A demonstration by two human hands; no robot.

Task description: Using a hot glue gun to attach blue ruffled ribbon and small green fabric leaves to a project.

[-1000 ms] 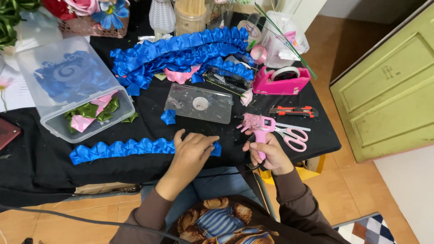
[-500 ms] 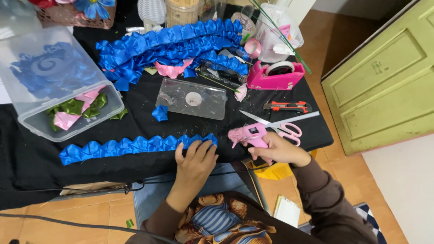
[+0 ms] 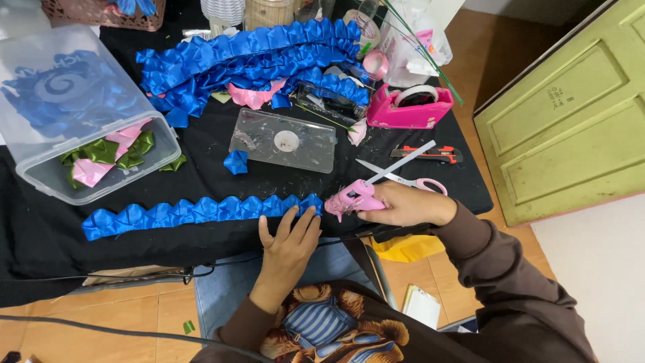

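Note:
A long strip of folded blue ribbon petals lies along the near edge of the black-covered table. My left hand rests with its fingertips on the strip's right end, fingers spread. My right hand grips a pink glue gun, its nozzle pointing left toward that same end of the strip, a white glue stick jutting up behind it.
Scissors with pink handles, a red utility knife, a pink tape dispenser, a clear plastic lid, a loose blue petal, more blue ribbon rows and a clear box of folded petals. A green door stands right.
My right hand has tipped the glue gun over and brought its nozzle left to the strip's end. My left hand stays on the strip. The view has shifted slightly.

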